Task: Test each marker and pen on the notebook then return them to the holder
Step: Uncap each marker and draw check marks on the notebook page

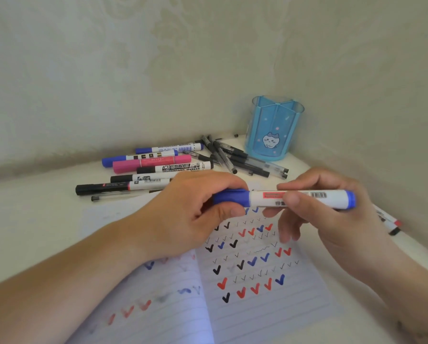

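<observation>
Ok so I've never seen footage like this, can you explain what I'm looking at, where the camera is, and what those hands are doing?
There is no machine here, only one picture from a camera worn on a person's head, looking forward and down at their own two bare hands. The left hand grips the blue cap of a blue whiteboard marker, and the right hand holds its white barrel, above an open lined notebook covered in black, red and blue check marks. Behind them on the white table lie a row of markers and a pile of thin black pens. A translucent blue pen holder with a cartoon cat stands in the corner, apparently with nothing in it.
</observation>
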`<action>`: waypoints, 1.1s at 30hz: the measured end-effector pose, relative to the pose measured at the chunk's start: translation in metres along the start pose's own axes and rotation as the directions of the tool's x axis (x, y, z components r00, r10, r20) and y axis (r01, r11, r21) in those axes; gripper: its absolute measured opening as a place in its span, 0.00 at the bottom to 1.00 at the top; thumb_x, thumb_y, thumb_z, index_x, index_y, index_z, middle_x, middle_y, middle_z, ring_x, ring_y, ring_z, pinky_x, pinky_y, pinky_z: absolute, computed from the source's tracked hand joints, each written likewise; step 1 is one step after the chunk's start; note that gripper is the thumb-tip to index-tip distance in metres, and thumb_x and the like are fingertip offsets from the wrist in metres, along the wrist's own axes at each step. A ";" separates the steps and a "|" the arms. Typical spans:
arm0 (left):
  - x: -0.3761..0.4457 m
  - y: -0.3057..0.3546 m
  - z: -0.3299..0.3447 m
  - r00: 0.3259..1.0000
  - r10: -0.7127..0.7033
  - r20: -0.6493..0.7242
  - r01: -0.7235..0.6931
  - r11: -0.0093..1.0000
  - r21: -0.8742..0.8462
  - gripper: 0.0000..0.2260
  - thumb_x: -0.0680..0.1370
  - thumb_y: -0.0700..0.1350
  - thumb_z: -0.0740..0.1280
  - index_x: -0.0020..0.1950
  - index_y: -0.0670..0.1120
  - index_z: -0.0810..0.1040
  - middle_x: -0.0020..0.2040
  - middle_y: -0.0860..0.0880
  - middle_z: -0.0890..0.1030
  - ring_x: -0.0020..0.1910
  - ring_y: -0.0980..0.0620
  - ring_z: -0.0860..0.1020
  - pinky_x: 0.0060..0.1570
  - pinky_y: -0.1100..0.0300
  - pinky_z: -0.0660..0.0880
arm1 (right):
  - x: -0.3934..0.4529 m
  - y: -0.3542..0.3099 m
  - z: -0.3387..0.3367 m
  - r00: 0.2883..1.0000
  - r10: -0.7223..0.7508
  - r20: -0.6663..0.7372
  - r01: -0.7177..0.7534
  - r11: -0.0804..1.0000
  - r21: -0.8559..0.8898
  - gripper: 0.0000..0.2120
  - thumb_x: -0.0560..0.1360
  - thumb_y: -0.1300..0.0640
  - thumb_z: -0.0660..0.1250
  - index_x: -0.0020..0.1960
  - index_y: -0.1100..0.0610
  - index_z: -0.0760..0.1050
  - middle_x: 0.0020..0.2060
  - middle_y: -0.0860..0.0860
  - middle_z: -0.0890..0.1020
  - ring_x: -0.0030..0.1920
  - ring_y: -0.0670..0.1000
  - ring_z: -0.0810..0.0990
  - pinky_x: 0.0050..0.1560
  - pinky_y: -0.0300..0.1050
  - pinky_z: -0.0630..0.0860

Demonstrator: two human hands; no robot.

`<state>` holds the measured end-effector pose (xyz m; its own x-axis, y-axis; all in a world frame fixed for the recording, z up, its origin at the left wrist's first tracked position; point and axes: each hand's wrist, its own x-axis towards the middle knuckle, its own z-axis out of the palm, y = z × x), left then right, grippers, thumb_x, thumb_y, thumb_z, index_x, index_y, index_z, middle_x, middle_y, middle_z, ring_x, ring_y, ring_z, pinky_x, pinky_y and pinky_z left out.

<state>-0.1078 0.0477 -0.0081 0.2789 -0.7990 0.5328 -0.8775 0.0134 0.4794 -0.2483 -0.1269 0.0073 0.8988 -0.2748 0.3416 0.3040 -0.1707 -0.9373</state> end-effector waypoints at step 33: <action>0.001 -0.044 -0.026 0.942 -0.156 -0.298 0.257 0.907 0.335 0.07 0.79 0.47 0.66 0.54 0.51 0.81 0.47 0.56 0.78 0.47 0.56 0.74 0.51 0.56 0.74 | 0.008 -0.005 -0.046 0.970 0.174 -0.168 -0.239 0.578 -0.780 0.04 0.68 0.48 0.75 0.39 0.42 0.80 0.31 0.40 0.81 0.28 0.48 0.76 0.32 0.46 0.74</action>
<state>-0.0589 0.0616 -0.0103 0.5161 -0.5749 0.6349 -0.8547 -0.3942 0.3378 -0.2569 -0.1719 0.0176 0.8721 -0.4550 0.1798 -0.2851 -0.7713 -0.5691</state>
